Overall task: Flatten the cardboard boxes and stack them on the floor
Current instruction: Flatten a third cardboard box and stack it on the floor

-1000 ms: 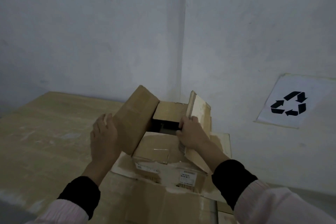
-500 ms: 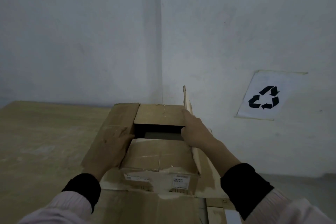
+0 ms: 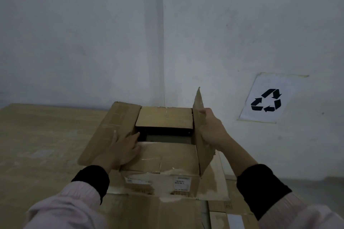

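Note:
A brown cardboard box [image 3: 167,156] stands in the room's corner, its top partly open with a dark gap in the middle. My left hand [image 3: 122,147] lies flat with spread fingers on the left flap [image 3: 111,128], which is folded outward and down. My right hand [image 3: 210,128] grips the right flap [image 3: 200,104], which stands nearly upright. The far flap [image 3: 164,117] and the near flap [image 3: 167,156] lie roughly level over the opening. White labels show on the box's front face.
More flat cardboard [image 3: 149,210] lies under and in front of the box. A light wooden floor [image 3: 37,145] spreads to the left. White walls meet behind the box. A paper recycling sign [image 3: 268,98] hangs on the right wall.
The left flap has gone from raised to folded outward under my left hand. My right hand has shifted to the outer side of the right flap, which now stands more upright.

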